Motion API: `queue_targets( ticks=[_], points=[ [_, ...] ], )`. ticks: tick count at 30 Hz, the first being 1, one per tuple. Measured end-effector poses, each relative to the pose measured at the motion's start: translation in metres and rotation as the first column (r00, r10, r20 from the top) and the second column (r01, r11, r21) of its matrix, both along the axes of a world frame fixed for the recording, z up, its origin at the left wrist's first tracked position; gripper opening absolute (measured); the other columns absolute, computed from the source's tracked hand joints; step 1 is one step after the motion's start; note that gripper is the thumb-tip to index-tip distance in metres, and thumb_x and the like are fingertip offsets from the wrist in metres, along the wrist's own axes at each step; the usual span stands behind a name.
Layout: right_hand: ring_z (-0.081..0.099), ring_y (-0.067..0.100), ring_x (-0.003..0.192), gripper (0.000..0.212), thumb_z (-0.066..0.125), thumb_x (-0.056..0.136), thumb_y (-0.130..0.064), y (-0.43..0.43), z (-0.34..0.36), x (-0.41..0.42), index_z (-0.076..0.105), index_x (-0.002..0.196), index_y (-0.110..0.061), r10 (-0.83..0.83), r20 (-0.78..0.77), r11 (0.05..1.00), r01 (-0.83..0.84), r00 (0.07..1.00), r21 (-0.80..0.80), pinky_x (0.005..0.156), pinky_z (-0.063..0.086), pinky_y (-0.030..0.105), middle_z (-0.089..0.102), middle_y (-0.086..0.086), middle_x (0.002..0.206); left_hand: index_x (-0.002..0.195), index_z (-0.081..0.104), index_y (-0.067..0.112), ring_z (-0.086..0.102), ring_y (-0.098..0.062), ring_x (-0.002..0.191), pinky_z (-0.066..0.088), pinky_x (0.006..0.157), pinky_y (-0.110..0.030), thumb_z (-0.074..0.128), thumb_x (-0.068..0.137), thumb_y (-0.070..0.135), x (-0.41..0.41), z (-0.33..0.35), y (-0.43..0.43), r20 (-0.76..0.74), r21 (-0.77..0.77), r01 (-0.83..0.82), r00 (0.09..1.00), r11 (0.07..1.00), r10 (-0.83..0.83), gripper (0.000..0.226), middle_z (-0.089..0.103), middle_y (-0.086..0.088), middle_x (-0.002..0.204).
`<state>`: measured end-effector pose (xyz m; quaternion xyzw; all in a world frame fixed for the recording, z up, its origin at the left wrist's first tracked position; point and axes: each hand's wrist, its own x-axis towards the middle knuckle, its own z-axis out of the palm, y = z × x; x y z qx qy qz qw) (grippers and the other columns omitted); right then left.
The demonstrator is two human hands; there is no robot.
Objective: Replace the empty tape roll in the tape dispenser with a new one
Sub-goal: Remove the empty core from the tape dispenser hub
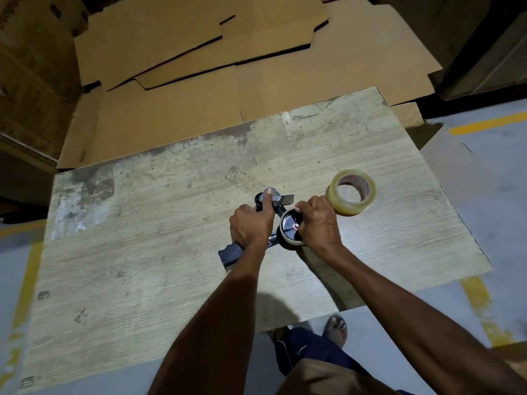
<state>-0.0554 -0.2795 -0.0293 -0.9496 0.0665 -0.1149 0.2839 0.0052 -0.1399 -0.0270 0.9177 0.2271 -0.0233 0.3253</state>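
Observation:
A black hand-held tape dispenser point(232, 256) lies on the worn wooden table point(142, 252), handle toward me. My left hand point(251, 226) presses down on its body, index finger stretched along the metal front end. My right hand point(318, 223) grips the thin, pale roll point(291, 230) that sits on the dispenser's black hub. A full roll of clear tape point(351, 192) lies flat on the table just right of my right hand, not touched.
Flattened cardboard sheets point(228, 67) are stacked beyond the table's far edge. Stacked boxes point(34, 81) stand at the left. The grey floor has yellow lines point(484, 125). My foot in a sandal point(336, 329) shows below the table's near edge.

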Motion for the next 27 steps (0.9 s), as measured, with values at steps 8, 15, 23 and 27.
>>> queue_targets(
  ticks=[8,15,23,27],
  points=[
    [0.059,0.031,0.079,0.017,0.059,0.090,-0.008,-0.026,0.008,-0.020,0.074,0.096,-0.004,0.164,0.169,0.984,-0.175,0.972,0.047,0.072,0.048,0.043,0.067,0.009,0.085,0.061,0.047,0.015,0.061,-0.030,0.071,0.036,0.056,-0.032,0.049,0.075,0.093,-0.001,0.002,0.000,0.000,-0.039,-0.018,1.000,0.999,0.018,0.080,0.057,-0.003,0.069],
    [0.061,0.027,0.092,0.029,0.087,0.083,-0.025,-0.035,0.001,-0.051,0.076,0.105,-0.011,0.411,0.088,0.903,-0.393,0.907,-0.175,0.077,0.042,0.037,0.069,0.005,0.098,0.069,0.057,0.008,0.060,-0.027,0.069,0.035,0.054,-0.032,0.050,0.078,0.090,-0.003,0.002,0.000,0.004,-0.027,-0.017,1.000,0.999,0.017,0.083,0.060,-0.005,0.071],
    [0.056,0.028,0.083,0.030,0.047,0.084,-0.019,-0.015,0.007,-0.047,0.074,0.086,-0.008,0.346,0.099,0.930,-0.327,0.933,-0.169,0.073,0.029,0.030,0.064,0.005,0.080,0.066,0.056,0.008,0.058,-0.028,0.069,0.037,0.057,-0.033,0.051,0.080,0.087,-0.003,0.004,-0.001,0.016,-0.007,-0.011,1.000,1.000,0.011,0.081,0.058,-0.005,0.069],
    [0.046,0.023,0.087,0.028,0.049,0.082,-0.018,-0.015,0.007,-0.044,0.074,0.083,-0.006,0.333,0.098,0.939,-0.320,0.938,-0.128,0.074,0.018,0.026,0.062,0.005,0.079,0.057,0.047,0.013,0.058,-0.029,0.065,0.035,0.056,-0.033,0.052,0.080,0.087,-0.002,0.007,-0.002,0.029,0.005,0.007,1.000,1.000,-0.007,0.078,0.056,-0.006,0.063]
  ],
)
